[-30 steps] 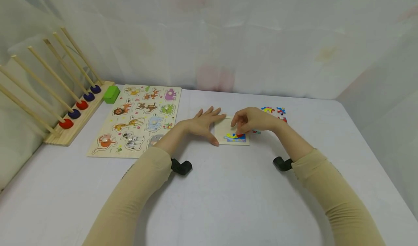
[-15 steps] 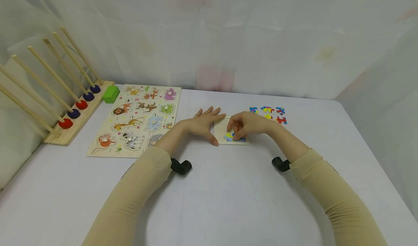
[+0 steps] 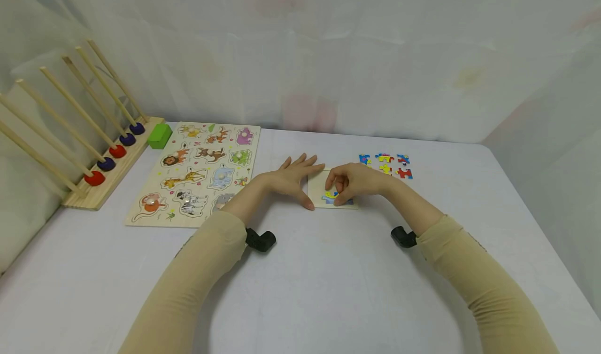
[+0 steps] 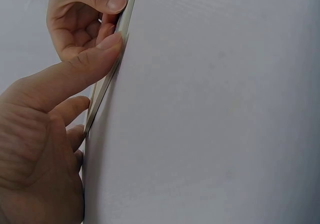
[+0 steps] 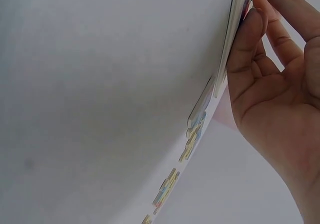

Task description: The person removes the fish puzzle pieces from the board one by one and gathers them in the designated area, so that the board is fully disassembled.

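Observation:
A small wooden puzzle board (image 3: 317,185) lies flat on the white table, with blue and yellow puzzle pieces (image 3: 330,199) set along its near side. My left hand (image 3: 292,179) spreads its fingers at the board's left side; the thumb touches the near left corner and the fingertips reach the far edge. My right hand (image 3: 359,179) is over the board's right half, its fingers curled and its thumb down on a puzzle piece mostly hidden beneath them. A bit of red (image 5: 247,7) shows by those fingertips in the right wrist view.
Several loose puzzle pieces (image 3: 385,157) lie behind the right hand. To the left is a large animal peg puzzle (image 3: 199,158). Beyond it stand a green block (image 3: 160,136) and a wooden rack (image 3: 100,189) with tall rods and red and blue beads.
My right hand has moved slightly left and nearer over the board, carrying a red puzzle piece down to the set row. More loose pieces are uncovered behind it. My left hand has stayed put.

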Tool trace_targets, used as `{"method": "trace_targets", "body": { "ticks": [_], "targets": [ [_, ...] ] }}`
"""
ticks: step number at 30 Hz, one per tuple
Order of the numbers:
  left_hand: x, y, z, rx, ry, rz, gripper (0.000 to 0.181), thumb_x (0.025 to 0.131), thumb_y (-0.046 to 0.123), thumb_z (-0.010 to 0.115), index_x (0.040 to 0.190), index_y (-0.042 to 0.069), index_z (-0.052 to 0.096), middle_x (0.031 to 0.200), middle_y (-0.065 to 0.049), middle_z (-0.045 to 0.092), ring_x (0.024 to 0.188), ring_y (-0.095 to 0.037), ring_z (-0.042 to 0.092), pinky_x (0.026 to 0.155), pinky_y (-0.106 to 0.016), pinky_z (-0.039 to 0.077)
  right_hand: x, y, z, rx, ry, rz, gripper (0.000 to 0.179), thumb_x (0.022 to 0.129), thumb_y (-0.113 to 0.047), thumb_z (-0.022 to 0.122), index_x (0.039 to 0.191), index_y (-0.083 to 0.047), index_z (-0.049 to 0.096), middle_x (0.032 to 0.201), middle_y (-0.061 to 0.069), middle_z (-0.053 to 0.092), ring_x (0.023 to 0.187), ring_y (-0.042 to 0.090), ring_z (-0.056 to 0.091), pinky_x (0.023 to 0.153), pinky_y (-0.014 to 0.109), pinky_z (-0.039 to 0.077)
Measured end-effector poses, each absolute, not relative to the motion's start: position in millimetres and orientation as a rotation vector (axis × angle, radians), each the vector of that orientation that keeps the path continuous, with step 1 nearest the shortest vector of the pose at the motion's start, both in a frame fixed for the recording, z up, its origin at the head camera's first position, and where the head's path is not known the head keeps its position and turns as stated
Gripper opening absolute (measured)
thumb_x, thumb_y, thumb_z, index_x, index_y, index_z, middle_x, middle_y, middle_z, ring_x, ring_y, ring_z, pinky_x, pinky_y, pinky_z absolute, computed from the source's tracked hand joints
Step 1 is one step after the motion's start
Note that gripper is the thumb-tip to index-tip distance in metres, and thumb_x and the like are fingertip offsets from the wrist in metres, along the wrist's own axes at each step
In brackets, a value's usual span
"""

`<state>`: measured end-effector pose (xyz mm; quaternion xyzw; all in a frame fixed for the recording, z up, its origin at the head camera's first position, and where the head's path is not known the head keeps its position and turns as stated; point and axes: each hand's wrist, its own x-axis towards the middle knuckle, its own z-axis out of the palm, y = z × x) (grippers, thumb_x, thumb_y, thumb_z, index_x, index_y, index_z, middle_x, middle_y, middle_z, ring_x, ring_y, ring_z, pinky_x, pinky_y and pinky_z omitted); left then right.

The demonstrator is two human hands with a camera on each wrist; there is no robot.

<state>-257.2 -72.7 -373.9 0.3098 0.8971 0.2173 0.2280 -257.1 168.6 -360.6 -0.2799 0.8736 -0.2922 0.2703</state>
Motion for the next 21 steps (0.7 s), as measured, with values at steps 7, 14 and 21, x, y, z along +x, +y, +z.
{"method": "trace_targets", "body": {
  "ticks": [7,14,21],
  "targets": [
    [-258.4,-72.7,-375.3,0.848,2.475,0.595,0.11,0.073,0.05,0.082,0.159,0.025,0.018,0.17,-0.002,-0.002,0.157,-0.025,-0.012,0.126,-0.052,-0.012,-256.8,167.6,-361.5,-0.754,2.342,-0.795,0.032,0.077,-0.019,0.084,0.105,-0.018,0.068,0.082,0.0,0.056,0.074,0.016,0.052,0.067,0.024,0.043],
    [-257.8,-72.8,-375.3,0.847,2.475,0.596,0.11,0.073,0.05,0.082,0.159,0.025,0.019,0.17,-0.002,-0.001,0.157,-0.025,-0.013,0.126,-0.053,-0.012,-256.1,168.1,-359.7,-0.763,2.315,-0.8,0.029,0.08,-0.016,0.081,0.106,-0.016,0.069,0.084,0.001,0.055,0.074,0.016,0.05,0.066,0.023,0.042],
    [-257.6,-72.2,-374.9,0.85,2.48,0.59,0.111,0.072,0.05,0.082,0.159,0.025,0.018,0.17,-0.002,-0.002,0.157,-0.025,-0.013,0.126,-0.052,-0.012,-256.1,168.2,-359.6,-0.771,2.291,-0.814,0.029,0.081,-0.014,0.08,0.107,-0.014,0.068,0.085,0.001,0.055,0.076,0.017,0.05,0.066,0.023,0.042]
  ]
}}
